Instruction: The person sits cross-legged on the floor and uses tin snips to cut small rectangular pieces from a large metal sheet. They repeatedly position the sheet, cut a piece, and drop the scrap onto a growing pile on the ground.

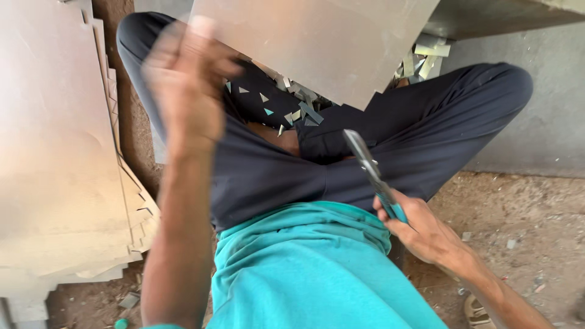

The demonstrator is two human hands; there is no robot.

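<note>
The person is sitting cross-legged on a gritty dirt floor, and the left hand [183, 85], blurred in the upper left of the frame, is closing around the edge of a flat, smooth, pale grey sheet [323, 42] that is leaning across the upper middle over the lap. The right hand [420, 228], lower right of centre, is gripping the teal-coated handles of metal snips [372, 173], whose dull steel blades are pointing up toward the sheet's lower corner without touching it. Small triangular and strip-shaped offcuts [292, 103] are lying scattered over the dark trousers [426, 134]. A stack of similar sheets [61, 152] with stepped, notched edges is filling the left side of the frame.
</note>
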